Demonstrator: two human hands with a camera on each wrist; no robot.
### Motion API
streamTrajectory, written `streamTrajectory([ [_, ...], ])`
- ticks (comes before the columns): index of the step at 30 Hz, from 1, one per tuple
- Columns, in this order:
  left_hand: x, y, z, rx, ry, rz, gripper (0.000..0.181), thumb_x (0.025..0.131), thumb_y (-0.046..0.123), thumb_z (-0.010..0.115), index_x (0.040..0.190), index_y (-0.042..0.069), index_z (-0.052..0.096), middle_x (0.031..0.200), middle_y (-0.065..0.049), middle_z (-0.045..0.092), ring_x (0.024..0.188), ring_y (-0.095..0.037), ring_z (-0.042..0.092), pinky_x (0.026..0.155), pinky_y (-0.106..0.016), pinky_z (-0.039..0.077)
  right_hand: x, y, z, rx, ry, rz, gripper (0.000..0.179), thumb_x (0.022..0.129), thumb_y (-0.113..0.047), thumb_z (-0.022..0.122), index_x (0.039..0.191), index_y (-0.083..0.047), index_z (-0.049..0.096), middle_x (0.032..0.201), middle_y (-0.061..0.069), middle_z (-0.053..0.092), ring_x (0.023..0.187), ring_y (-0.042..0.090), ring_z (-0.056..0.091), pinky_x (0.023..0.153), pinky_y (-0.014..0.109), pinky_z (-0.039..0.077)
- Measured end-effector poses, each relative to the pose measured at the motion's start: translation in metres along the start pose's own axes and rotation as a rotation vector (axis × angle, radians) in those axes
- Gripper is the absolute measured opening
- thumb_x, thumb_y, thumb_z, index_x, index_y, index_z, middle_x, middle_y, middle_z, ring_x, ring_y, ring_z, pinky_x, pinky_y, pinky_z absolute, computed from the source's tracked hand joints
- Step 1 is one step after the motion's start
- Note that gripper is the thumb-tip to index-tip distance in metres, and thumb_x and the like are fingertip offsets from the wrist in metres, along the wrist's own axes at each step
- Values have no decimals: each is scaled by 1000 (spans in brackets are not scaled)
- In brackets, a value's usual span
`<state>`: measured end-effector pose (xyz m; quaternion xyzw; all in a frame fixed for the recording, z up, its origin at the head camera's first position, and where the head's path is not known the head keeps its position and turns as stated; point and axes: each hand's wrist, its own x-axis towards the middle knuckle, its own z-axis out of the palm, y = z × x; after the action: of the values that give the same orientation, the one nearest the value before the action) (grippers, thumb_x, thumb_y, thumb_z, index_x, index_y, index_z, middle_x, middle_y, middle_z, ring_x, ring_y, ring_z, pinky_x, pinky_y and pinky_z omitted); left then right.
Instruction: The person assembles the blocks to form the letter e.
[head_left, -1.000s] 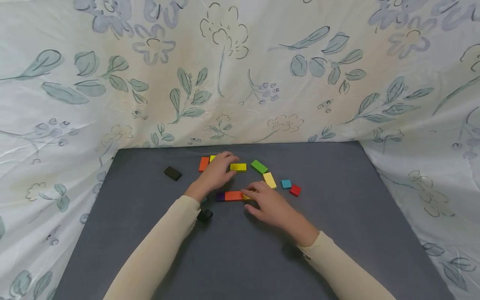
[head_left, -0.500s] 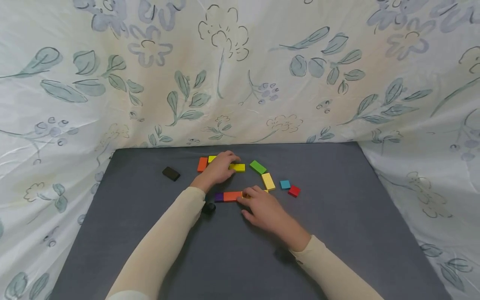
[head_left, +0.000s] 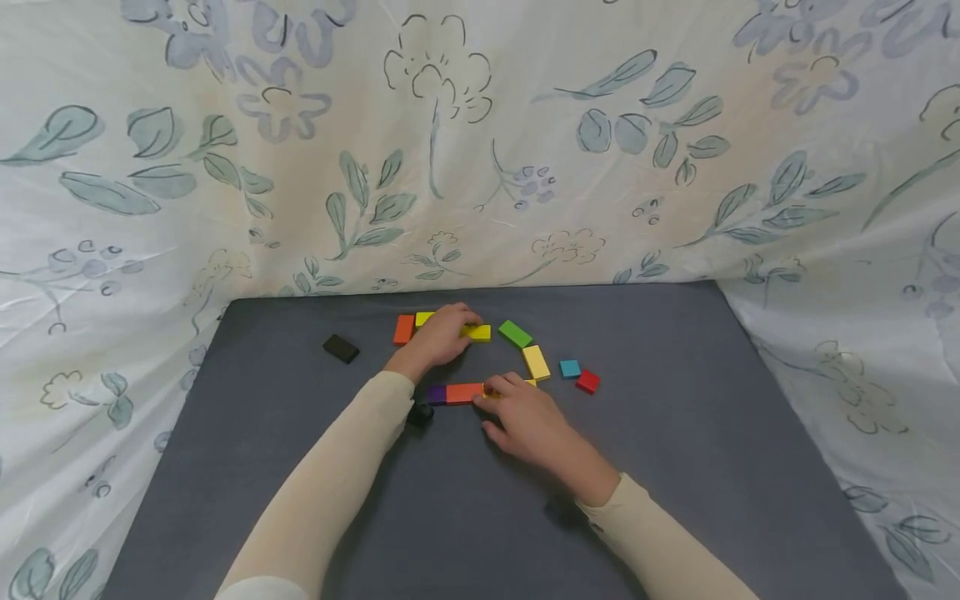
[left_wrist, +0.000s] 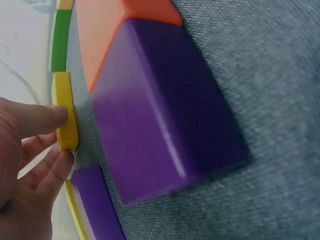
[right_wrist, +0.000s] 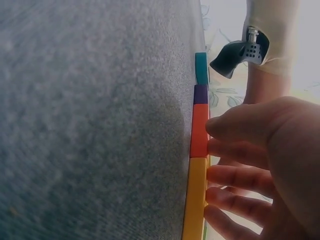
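Observation:
My left hand (head_left: 438,337) pinches a yellow block (left_wrist: 69,115) at the back of the block layout, thumb on its near face and fingers behind. A green block (head_left: 515,334) lies to its right, and a purple block (left_wrist: 97,202) with a yellow strip stands to its left. In front runs a row with a short purple block (head_left: 437,395), an orange-red block (head_left: 463,393) and an amber-yellow block (right_wrist: 195,200). My right hand (head_left: 528,417) is at this row, fingers loosely extended, fingertips at the amber-yellow and orange-red blocks.
A pale yellow block (head_left: 536,363) curves the layout on the right. Beyond it lie a blue block (head_left: 570,369) and a red block (head_left: 588,382). A black block (head_left: 341,348) lies left, and an orange block (head_left: 403,329) at back left. A teal block (right_wrist: 201,67) ends the front row.
The right hand has shifted slightly left and down along the front row over the past second. The left hand stays at the yellow block, its forearm a little further right.

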<state>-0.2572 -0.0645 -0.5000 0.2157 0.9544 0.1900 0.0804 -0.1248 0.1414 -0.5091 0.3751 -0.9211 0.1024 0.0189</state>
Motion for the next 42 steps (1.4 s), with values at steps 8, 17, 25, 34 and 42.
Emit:
streamTrajectory([
  [8,10,0,3,11,9,-24,36,104,11,73,140,7,73,137,-10,66,129,-29,61,117,-44,45,0,2,1,8,-13,0,43,98,-33,82,138,-18,77,134,4,65,118,22,55,94,38,58],
  [17,14,5,0,-20,-4,-66,37,104,13,74,141,9,72,135,-10,65,125,-28,61,117,-46,45,0,2,1,14,-24,10,44,98,-34,82,139,-19,77,133,3,65,119,21,55,94,38,58],
  [25,15,5,1,-25,-6,-55,38,104,14,75,141,8,71,134,-10,66,123,-28,62,116,-46,45,-1,2,1,15,-26,13,45,98,-34,82,140,-19,76,134,3,65,119,20,55,93,37,58],
  [34,15,6,-1,-46,0,-70,38,103,15,75,141,8,72,133,-10,66,121,-28,61,116,-47,45,-2,0,-2,7,-24,10,45,98,-35,82,140,-19,77,134,3,65,119,20,55,92,37,59],
  [42,16,6,0,-51,-12,-65,38,104,14,74,141,8,71,134,-11,66,122,-29,61,116,-47,45,-2,0,-1,16,-20,14,45,97,-34,83,140,-19,77,133,3,65,118,21,55,92,37,59],
])
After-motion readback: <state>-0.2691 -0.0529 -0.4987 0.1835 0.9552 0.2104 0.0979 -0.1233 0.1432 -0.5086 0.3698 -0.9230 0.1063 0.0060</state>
